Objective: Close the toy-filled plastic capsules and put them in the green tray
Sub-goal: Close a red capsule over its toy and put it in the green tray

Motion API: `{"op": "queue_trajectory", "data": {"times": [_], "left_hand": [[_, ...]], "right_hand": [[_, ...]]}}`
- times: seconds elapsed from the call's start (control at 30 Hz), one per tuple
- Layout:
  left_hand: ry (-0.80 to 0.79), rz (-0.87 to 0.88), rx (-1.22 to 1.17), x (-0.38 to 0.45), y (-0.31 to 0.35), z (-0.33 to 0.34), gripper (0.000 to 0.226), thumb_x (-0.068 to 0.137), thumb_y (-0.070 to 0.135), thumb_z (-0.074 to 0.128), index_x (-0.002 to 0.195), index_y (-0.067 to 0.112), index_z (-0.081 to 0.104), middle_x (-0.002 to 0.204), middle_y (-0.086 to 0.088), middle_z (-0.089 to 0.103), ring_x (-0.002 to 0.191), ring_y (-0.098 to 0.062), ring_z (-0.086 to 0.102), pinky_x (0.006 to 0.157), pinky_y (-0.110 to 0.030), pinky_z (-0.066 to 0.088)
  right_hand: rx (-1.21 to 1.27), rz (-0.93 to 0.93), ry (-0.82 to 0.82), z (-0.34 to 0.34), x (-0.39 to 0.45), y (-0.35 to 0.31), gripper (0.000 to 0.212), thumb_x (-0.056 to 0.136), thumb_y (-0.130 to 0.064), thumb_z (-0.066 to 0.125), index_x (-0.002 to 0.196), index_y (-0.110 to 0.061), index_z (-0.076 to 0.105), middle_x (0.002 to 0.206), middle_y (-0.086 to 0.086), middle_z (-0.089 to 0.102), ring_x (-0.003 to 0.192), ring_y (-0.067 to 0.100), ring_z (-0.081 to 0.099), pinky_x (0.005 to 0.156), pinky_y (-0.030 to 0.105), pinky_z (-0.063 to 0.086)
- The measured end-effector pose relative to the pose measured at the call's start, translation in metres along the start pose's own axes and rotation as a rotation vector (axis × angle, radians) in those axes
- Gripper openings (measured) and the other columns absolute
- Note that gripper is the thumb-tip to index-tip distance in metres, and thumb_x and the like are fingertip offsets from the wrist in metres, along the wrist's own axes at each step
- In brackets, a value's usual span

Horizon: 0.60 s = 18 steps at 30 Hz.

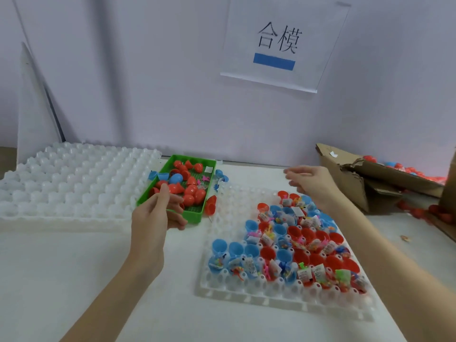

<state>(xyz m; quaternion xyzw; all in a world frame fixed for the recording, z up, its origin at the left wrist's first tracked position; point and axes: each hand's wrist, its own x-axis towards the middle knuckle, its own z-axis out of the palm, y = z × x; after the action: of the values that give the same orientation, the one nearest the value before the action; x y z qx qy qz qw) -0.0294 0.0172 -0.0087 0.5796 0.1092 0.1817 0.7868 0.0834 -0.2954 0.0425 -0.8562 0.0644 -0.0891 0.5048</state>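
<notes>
Looking at the middle of the frame, we find the left hand (158, 213) hovering at the near end of the green tray (195, 217), fingers loosely curled with nothing we can see between them, so we read it as released. The right hand (312, 181), blurred, hangs above the far edge of the clear holder tray (246, 290) in the lower right, fingers relaxed and empty too.

The toy-filled capsules (291, 245), red and blue cups with small packets and toys poking out, stand open in that holder on the desk (74, 280). The green tray already holds a heap of red pieces and a blue one; some look closed, others look like loose caps, though we cannot tell each apart. A few blue halves (154, 175) lie just beside the tray's upper left edge.

We judge the step in hand to be fetching a cap and a filled cup. To do it well, we should take a cap from the green tray with the left hand, lift one cup from the nearest row with the right, tuck any protruding packet inside first, then press the halves squarely together. A trapped packet corner would likely keep the seam from closing.

An empty white moulded tray (74, 178) sits at left, and a cardboard box (355, 183) at upper right.
</notes>
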Motion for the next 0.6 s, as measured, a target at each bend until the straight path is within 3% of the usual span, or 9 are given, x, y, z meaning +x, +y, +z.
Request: {"op": "queue_trajectory", "data": {"times": [0.07, 0.17, 0.3, 0.4, 0.53, 0.6], "left_hand": [[-0.013, -0.033, -0.019, -0.001, 0.0, 0.0, 0.045, 0.107, 0.037, 0.055, 0.073, 0.013, 0.073, 0.063, -0.004, 0.064, 0.052, -0.016, 0.059, 0.052, -0.027, 0.052], [-0.028, -0.055, -0.026, -0.001, 0.001, 0.0, 0.049, 0.107, 0.036, 0.056, 0.066, 0.016, 0.073, 0.062, -0.005, 0.062, 0.051, -0.016, 0.059, 0.051, -0.026, 0.052], [-0.045, -0.072, -0.01, -0.001, 0.0, 0.002, 0.047, 0.107, 0.037, 0.055, 0.073, 0.009, 0.071, 0.059, -0.003, 0.061, 0.049, -0.015, 0.058, 0.049, -0.025, 0.051], [-0.065, -0.074, 0.029, 0.0, -0.003, 0.002, 0.044, 0.107, 0.038, 0.056, 0.077, 0.007, 0.069, 0.06, -0.003, 0.061, 0.052, -0.016, 0.059, 0.052, -0.026, 0.05], [-0.197, -0.059, 0.029, -0.005, -0.005, 0.003, 0.028, 0.1, 0.029, 0.066, 0.083, 0.007, 0.071, 0.068, -0.003, 0.062, 0.059, -0.018, 0.06, 0.055, -0.025, 0.052], [-0.285, 0.026, 0.109, -0.009, -0.007, 0.006, 0.013, 0.094, 0.023, 0.075, 0.091, 0.01, 0.072, 0.076, -0.002, 0.068, 0.066, -0.021, 0.065, 0.06, -0.024, 0.056]], "right_hand": [[-0.266, -0.173, -0.12, 0.012, -0.009, 0.007, 0.007, 0.095, -0.022, 0.07, 0.096, -0.023, 0.077, 0.094, -0.008, 0.073, 0.087, 0.009, 0.068, 0.067, 0.018, 0.055], [-0.498, -0.324, -0.252, 0.029, -0.013, 0.006, 0.008, 0.092, -0.024, 0.073, 0.097, -0.023, 0.08, 0.094, -0.007, 0.075, 0.082, 0.006, 0.065, 0.075, 0.024, 0.056], [-0.777, -0.353, -0.316, 0.043, -0.006, 0.003, 0.012, 0.091, -0.021, 0.075, 0.1, -0.017, 0.082, 0.101, 0.001, 0.076, 0.08, 0.008, 0.064, 0.079, 0.025, 0.058], [-0.832, -0.344, -0.315, 0.043, -0.005, -0.003, 0.013, 0.09, -0.019, 0.076, 0.1, -0.013, 0.082, 0.102, 0.004, 0.076, 0.082, 0.011, 0.065, 0.08, 0.027, 0.059], [-0.738, -0.317, -0.235, 0.036, -0.006, -0.016, 0.014, 0.092, -0.019, 0.074, 0.101, -0.012, 0.081, 0.1, 0.003, 0.076, 0.073, 0.01, 0.064, 0.062, 0.017, 0.05], [-0.673, -0.282, -0.236, 0.035, -0.011, -0.025, 0.013, 0.092, -0.023, 0.074, 0.098, -0.013, 0.08, 0.094, 0.0, 0.074, 0.071, 0.013, 0.065, 0.059, 0.018, 0.052]]}}
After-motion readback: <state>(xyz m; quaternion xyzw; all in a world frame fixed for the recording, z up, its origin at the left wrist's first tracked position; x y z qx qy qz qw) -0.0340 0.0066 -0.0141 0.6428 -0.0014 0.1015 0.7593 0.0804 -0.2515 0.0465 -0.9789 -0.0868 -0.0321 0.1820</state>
